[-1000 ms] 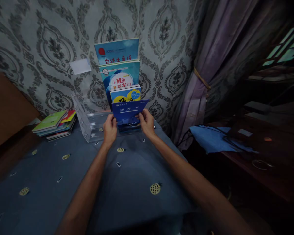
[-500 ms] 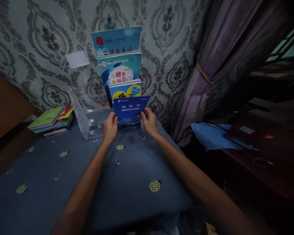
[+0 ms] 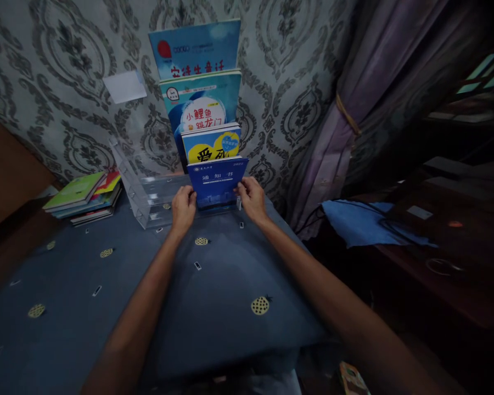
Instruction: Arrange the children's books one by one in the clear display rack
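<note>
A small stack of books (image 3: 80, 195) lies by the far edge of the table (image 3: 214, 307), toward its left. Just right of it, along the same edge, stands a clear stepped rack (image 3: 142, 206). The left hand (image 3: 184, 208) closes narrowly on the left side of a dark blue booklet (image 3: 216, 181), thumb toward its cover. The booklet stands nearly upright at the front of the rack's right end, near the table's far right corner; whether its bottom rests there I cannot tell. Behind it rise a yellow-and-blue book (image 3: 209, 144), a teal book (image 3: 200, 96) and a tall blue book (image 3: 197, 52). The right hand (image 3: 251, 198) pinches the booklet's right side. Beyond the table's right edge hangs a tied purple curtain (image 3: 333, 148), with a blue cloth (image 3: 348, 225) farther right.
</note>
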`<state>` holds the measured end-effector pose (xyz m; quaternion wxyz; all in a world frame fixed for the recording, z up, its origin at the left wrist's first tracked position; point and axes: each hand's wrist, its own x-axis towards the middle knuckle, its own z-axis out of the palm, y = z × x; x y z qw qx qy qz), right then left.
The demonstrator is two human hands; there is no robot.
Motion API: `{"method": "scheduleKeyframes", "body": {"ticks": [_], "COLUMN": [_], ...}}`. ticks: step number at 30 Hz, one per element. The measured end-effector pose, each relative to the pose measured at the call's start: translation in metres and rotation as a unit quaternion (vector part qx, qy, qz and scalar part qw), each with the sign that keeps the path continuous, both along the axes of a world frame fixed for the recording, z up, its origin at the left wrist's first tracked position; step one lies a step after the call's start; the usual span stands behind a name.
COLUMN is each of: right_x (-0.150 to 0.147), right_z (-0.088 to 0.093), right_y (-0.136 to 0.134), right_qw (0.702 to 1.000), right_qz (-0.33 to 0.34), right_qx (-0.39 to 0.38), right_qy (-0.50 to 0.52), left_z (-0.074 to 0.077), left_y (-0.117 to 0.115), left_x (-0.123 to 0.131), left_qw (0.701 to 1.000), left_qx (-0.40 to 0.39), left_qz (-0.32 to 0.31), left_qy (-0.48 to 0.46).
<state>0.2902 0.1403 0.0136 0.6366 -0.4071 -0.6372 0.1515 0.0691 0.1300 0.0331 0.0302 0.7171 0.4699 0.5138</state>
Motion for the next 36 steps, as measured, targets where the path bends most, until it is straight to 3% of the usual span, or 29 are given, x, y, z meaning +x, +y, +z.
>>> {"method": "scheduleKeyframes", "body": {"ticks": [20, 36], "right_x": [-0.004, -0.003], "right_z": [0.018, 0.009], "right_y": [-0.012, -0.008], "right_qw": [0.998, 0.999], "right_qz": [-0.022, -0.017], "right_qx": [0.066, 0.037], "right_qy": [-0.010, -0.015], "left_z": [0.017, 0.005], "left_y": [-0.012, -0.004], "left_x": [0.003, -0.001], "left_qw": [0.997, 0.997], "left_qx": [0.061, 0.002], "left_qz": [-0.022, -0.031], "left_qy": [-0.047, -0.070]}}
